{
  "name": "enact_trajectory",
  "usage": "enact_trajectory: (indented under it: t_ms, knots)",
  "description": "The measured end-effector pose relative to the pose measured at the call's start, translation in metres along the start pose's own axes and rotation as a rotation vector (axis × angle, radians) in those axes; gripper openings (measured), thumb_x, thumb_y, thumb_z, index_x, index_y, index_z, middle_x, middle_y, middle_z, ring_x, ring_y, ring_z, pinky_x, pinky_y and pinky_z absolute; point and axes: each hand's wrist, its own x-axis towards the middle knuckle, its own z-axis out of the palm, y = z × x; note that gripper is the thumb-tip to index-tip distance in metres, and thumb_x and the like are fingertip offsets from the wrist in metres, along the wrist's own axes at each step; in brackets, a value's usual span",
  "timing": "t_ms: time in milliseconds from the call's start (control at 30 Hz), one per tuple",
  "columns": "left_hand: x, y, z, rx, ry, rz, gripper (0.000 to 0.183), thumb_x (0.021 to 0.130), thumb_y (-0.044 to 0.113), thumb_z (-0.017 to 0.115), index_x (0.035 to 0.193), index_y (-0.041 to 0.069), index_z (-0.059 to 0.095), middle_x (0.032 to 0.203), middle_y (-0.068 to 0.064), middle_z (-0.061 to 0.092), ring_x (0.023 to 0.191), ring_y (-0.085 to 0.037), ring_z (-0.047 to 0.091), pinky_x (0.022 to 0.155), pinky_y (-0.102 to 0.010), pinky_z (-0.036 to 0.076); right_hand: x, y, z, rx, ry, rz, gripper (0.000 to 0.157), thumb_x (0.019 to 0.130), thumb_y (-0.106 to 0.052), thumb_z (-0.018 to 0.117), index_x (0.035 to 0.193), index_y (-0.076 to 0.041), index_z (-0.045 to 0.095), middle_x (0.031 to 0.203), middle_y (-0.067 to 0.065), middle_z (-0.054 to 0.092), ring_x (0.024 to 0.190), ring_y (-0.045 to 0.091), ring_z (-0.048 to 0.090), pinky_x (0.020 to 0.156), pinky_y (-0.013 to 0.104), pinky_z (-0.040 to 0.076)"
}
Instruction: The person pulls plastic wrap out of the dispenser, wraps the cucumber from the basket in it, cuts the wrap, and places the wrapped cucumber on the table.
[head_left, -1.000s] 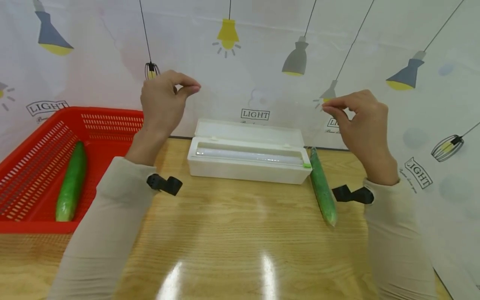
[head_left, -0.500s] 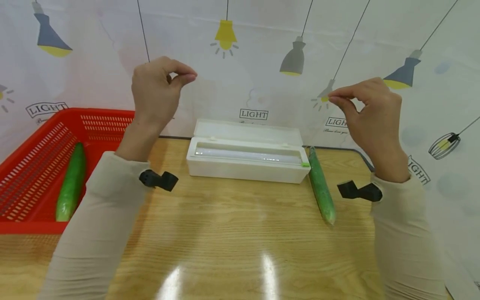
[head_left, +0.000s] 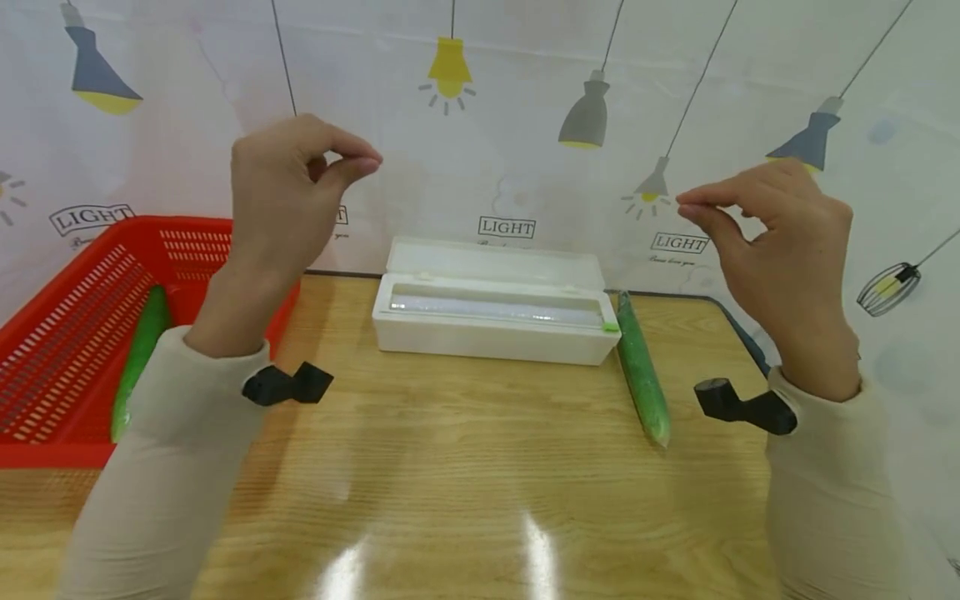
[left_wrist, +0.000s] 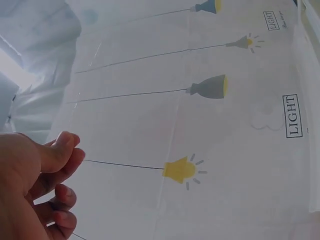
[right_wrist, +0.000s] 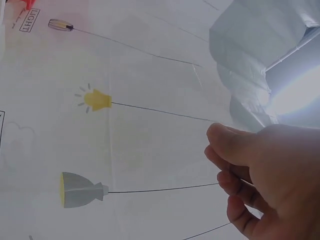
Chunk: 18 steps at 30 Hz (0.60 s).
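Both hands are raised above the table and well apart. My left hand (head_left: 281, 192) pinches with thumb and index finger, and so does my right hand (head_left: 787, 250). Thin glints by the fingertips in both wrist views look like the edge of clear plastic wrap (left_wrist: 95, 44) between the hands; the sheet is almost invisible. Below and between them stands a white plastic wrap dispenser (head_left: 495, 337), lid up, a roll inside and a green slider at its right end. A cucumber (head_left: 643, 375) with a filmy sheen lies right of it.
A red perforated basket (head_left: 67, 456) stands at the left with a green cucumber (head_left: 138, 358) inside, partly behind my left sleeve. The wooden table (head_left: 450, 467) ends at a backdrop (head_left: 510, 100) printed with lamps.
The hands have moved farther apart, the left to the left and the right to the right, after rising a little. The dispenser, cucumbers and basket have stayed put.
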Motion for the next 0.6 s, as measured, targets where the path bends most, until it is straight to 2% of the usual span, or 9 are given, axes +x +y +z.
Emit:
enact_trajectory:
  t_ms: [167, 233, 367, 433, 500, 600]
  knots:
    - [-0.027, 0.007, -0.023, -0.029, -0.121, 0.121, 0.008, 0.081, 0.006, 0.074, 0.088, 0.001, 0.076, 0.085, -0.008, 0.070, 0.078, -0.016, 0.053, 0.068, -0.021, 0.037, -0.024, -0.009, -0.016, 0.054, -0.072, 0.006, 0.012, 0.077, 0.004, 0.077, 0.088, -0.001, 0.076, 0.080, 0.014, 0.069, 0.081, -0.001, 0.048, 0.071, 0.016, 0.034]
    - [-0.040, 0.009, -0.029, -0.061, -0.165, 0.179, 0.011, 0.076, 0.000, 0.077, 0.086, 0.002, 0.075, 0.087, -0.006, 0.071, 0.086, -0.017, 0.058, 0.075, -0.019, 0.040, -0.035, -0.012, -0.022, 0.095, -0.093, -0.004, 0.009, 0.082, -0.006, 0.075, 0.088, 0.000, 0.076, 0.080, 0.014, 0.068, 0.084, 0.000, 0.050, 0.074, 0.015, 0.036]
    - [-0.065, 0.010, -0.037, -0.165, -0.230, 0.258, 0.023, 0.070, -0.008, 0.078, 0.089, 0.004, 0.075, 0.092, -0.002, 0.072, 0.094, -0.014, 0.063, 0.085, -0.016, 0.044, -0.057, -0.020, -0.031, 0.151, -0.133, -0.054, 0.038, 0.089, -0.036, 0.066, 0.083, 0.000, 0.075, 0.087, 0.014, 0.067, 0.090, 0.002, 0.056, 0.078, 0.012, 0.039]
    - [-0.077, 0.007, -0.040, -0.233, -0.261, 0.271, 0.016, 0.077, -0.002, 0.075, 0.092, 0.005, 0.075, 0.093, -0.001, 0.072, 0.093, -0.013, 0.065, 0.085, -0.016, 0.046, -0.068, -0.024, -0.035, 0.158, -0.171, -0.078, 0.045, 0.091, -0.044, 0.060, 0.084, -0.001, 0.075, 0.092, 0.013, 0.068, 0.092, 0.001, 0.058, 0.080, 0.011, 0.040]
    - [-0.087, 0.004, -0.042, -0.279, -0.294, 0.267, 0.011, 0.087, 0.013, 0.069, 0.093, 0.006, 0.074, 0.093, 0.000, 0.071, 0.090, -0.010, 0.065, 0.082, -0.016, 0.047, -0.078, -0.027, -0.036, 0.188, -0.201, -0.100, 0.041, 0.092, -0.040, 0.060, 0.085, -0.003, 0.075, 0.093, 0.011, 0.069, 0.091, 0.001, 0.060, 0.079, 0.009, 0.041]
    - [-0.102, -0.002, -0.041, -0.364, -0.336, 0.271, 0.031, 0.095, 0.034, 0.057, 0.094, 0.008, 0.074, 0.090, 0.000, 0.071, 0.086, -0.007, 0.065, 0.078, -0.015, 0.048, -0.093, -0.031, -0.037, 0.292, -0.240, -0.116, 0.033, 0.093, -0.034, 0.062, 0.089, -0.003, 0.074, 0.091, 0.009, 0.070, 0.091, 0.002, 0.062, 0.081, 0.010, 0.044]
